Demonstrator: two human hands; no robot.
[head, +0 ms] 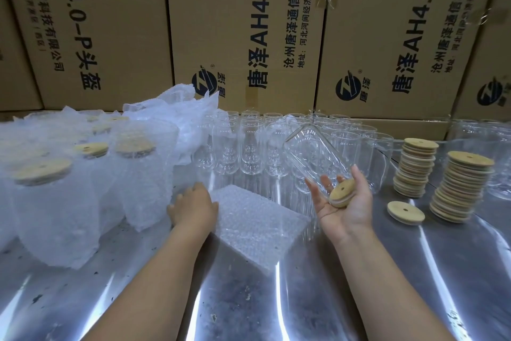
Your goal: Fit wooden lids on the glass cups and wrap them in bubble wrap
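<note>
Glass cup point(315, 152): held clear of the table point(276, 299), tilted, mouth up and to the left, base down in the right hand point(347, 210). Right hand: palm up, fingers point(310, 188) and thumb curled on either side of the cup base. Wooden lid point(342, 192): lies flat in the same palm, touching the cup base, not fitted on the mouth. Left hand point(193, 206): palm down at the far left corner of the bubble wrap stack point(254, 221), fingers bent down over its edge; cannot tell whether a sheet is pinched. Bubble wrap stack: lies flat on the table between the two forearms. Bare cups point(249, 144): stand upright in rows at the rear of the table, without lids, behind the held cup. Wrapped cups point(132, 169): stand grouped on the left, each capped with a lid and sheathed in bubble wrap. Loose bubble wrap point(177, 108): heaped behind them. Lid stacks point(414, 166) point(461, 188): two leaning columns on the right. Single lid point(405, 212): flat on the table between them, near the front. Cartons point(249, 36): printed, stacked as a wall behind the table.
</note>
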